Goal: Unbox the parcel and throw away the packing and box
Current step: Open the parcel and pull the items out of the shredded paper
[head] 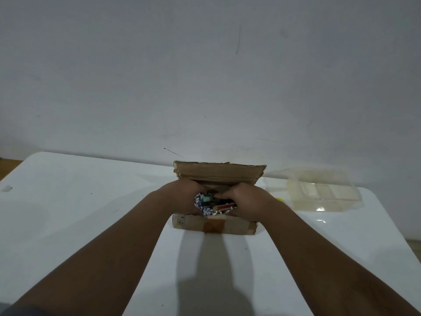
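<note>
A brown cardboard box [214,225] sits on the white table [91,224] near the far edge, with its lid flap [218,173] standing up at the back and brown tape across its front wall. Both hands are inside the box. My left hand [182,197] curls around a wad of shredded paper packing [201,205] on the left. My right hand [245,201] closes over the packing and small coloured items [224,205] on the right. The fingertips of both hands are hidden in the filling.
A clear plastic container [323,190] with its lid raised stands at the right rear of the table. A small yellow-green object [280,199] shows beside my right wrist. A grey wall rises behind the table. Floor shows past both table corners.
</note>
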